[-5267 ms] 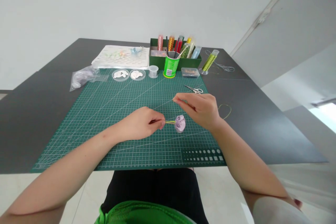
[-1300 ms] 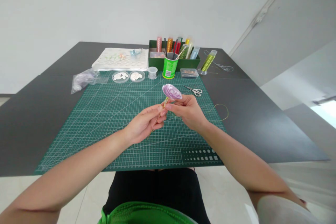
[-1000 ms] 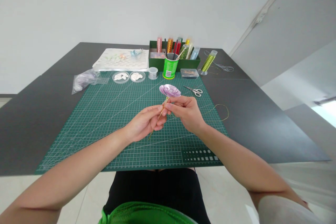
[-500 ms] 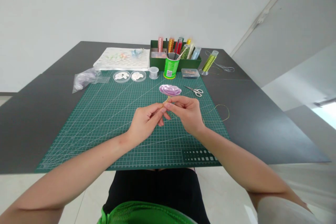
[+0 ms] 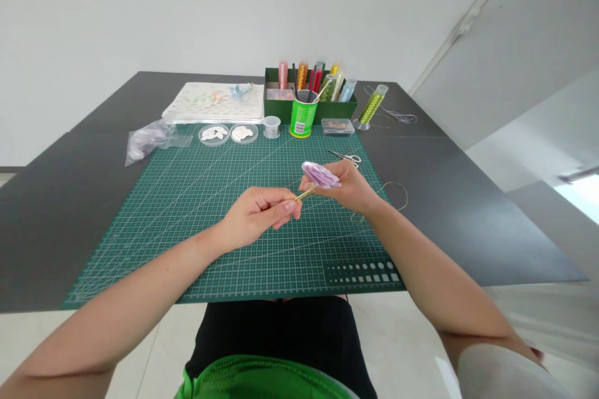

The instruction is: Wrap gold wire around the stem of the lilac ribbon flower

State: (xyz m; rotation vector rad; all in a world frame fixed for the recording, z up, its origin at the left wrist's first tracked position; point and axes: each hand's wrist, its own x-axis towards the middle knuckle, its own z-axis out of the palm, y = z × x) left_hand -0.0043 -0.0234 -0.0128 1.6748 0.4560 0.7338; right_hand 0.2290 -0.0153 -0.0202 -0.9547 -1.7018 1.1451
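Observation:
My left hand [image 5: 262, 215] is closed in a pinch around the thin yellow-green stem of a purple artificial flower [image 5: 321, 175]. The bloom leans to the right, its layered petals seen from the side. Right behind it is my right hand [image 5: 350, 184], fingers curled close to the top of the stem. The flower covers part of those fingers, so what they grip is hidden. A fine green thread [image 5: 406, 199] loops over the mat's right edge, with a bit of it below my right wrist. White-handled scissors [image 5: 349, 157] lie just beyond my right hand.
Along the back of the cutting mat [image 5: 187, 199] stand two dishes of white pieces [image 5: 214, 134], a small clear jar [image 5: 271, 127], a green can with sticks [image 5: 303, 115] and a flat clear box [image 5: 337, 127]. Behind is a green box of thread spools [image 5: 281, 107]; a plastic bag [image 5: 148, 140] lies left.
The flower has tipped over to the right and come nearer. My right hand has parted from my left fingers and moved behind the bloom; my left hand keeps its pinch on the stem.

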